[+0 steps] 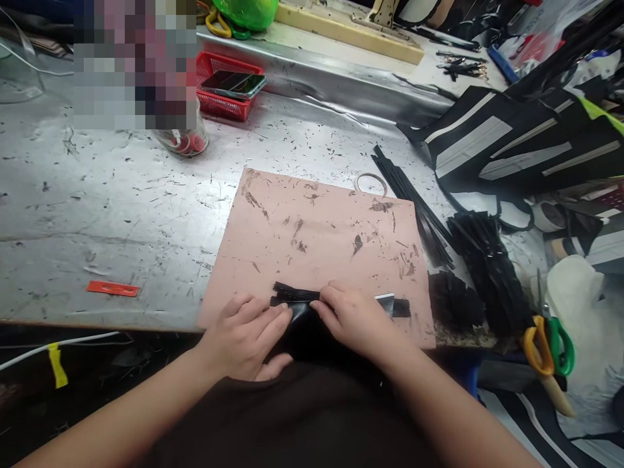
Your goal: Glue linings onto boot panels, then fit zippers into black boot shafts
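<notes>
Along the near edge of the pink mat [316, 247], a black strip [298, 295] lies just beyond the fingertips of the left hand [251, 331] and runs up to the right hand [355, 317]. The left fingers lie close together, extended, their tips at the glossy black material [303, 316], with the thumb held apart. The right thumb and forefinger pinch the strip's edge; whether they also grip the glossy material, I cannot tell. That material sits between the 2 hands, overhanging the mat's near edge. Right of the mat are 1 black bundle [487, 273] and, farther off, scissors [539, 344].
</notes>
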`<state>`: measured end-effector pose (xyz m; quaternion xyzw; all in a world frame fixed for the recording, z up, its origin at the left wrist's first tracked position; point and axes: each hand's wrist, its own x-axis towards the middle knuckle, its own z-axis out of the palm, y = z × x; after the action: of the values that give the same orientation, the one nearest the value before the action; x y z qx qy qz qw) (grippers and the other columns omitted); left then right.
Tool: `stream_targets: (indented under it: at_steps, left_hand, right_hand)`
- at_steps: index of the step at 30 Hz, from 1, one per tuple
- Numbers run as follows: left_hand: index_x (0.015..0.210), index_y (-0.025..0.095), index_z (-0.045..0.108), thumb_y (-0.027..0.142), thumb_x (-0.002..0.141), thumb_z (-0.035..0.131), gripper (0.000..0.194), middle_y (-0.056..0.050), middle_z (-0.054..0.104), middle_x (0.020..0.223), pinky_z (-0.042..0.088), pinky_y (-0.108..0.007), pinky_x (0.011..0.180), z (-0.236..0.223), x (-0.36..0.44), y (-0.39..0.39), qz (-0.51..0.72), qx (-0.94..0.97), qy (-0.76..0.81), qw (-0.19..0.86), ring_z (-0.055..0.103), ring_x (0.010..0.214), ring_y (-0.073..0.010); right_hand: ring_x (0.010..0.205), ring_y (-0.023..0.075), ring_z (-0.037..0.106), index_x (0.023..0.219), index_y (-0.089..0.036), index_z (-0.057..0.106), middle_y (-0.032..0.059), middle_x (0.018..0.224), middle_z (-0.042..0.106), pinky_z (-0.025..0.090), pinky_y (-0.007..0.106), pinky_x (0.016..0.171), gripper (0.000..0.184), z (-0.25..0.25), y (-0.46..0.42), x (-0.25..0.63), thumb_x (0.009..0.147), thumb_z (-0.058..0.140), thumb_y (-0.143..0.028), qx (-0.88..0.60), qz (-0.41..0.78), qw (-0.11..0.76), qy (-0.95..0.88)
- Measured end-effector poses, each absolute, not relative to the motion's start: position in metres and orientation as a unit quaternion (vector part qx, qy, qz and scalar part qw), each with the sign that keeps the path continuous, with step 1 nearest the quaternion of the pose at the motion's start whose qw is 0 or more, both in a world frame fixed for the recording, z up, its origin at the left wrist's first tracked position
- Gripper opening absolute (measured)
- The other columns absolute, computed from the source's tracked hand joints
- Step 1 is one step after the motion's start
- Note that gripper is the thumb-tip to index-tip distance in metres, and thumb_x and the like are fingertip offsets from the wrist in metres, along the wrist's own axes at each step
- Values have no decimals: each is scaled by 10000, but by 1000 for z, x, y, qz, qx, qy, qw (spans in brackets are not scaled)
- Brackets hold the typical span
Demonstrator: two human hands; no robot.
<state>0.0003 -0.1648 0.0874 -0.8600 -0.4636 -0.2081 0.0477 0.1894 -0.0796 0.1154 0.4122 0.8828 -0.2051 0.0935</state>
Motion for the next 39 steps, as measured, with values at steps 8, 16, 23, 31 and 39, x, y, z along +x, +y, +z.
stream_targets:
  at_steps: [8, 16, 23, 31, 39]
  left_hand:
    - [1068, 152, 627, 595, 846, 260, 617, -48, 665, 899, 315, -365, 798, 79, 10, -165, -160, -858, -475, 116, 523, 788, -196]
    - [1060, 166, 636, 614, 839, 249, 632, -59, 640, 905, 315, -366, 769, 86, 16, -161, -100, -874, -454, 141, 509, 797, -208]
    - [1007, 134, 654, 532, 877, 254, 580, -78, 636, 951, 351, -343, 791, 88, 19, -152, -100, -895, -416, 128, 511, 859, -211]
    - [1197, 140, 528, 511, 875, 260, 560, -116, 615, 1007, 360, -365, 782, 85, 22, -153, -58, -911, -382, 146, 518, 852, -232]
    - [1126, 106, 576, 514, 835, 394, 533, -116, 606, 1039, 366, -357, 780, 94, 34, -142, -20, -922, -371, 105, 515, 870, -230]
  right_hand:
    - [584, 139, 552, 818, -180, 597, 31, 781, 604, 328, 255, 513, 235, 114, -83, 188, 882, 404, -297, 415, -183, 90, 887]
    - [536, 149, 550, 816, -175, 599, 62, 806, 594, 268, 268, 453, 287, 115, -93, 186, 877, 377, -347, 433, -107, 103, 889]
    - [682, 164, 550, 654, -170, 583, 30, 675, 587, 328, 324, 729, 273, 127, -87, 212, 829, 460, -339, 474, -129, 45, 870]
    - [695, 143, 544, 656, -164, 579, 17, 716, 612, 287, 318, 728, 243, 120, -84, 215, 846, 448, -238, 492, -170, 46, 852]
    - [691, 143, 547, 682, -163, 593, 25, 722, 613, 296, 312, 726, 235, 119, -83, 212, 847, 441, -233, 493, -163, 62, 853]
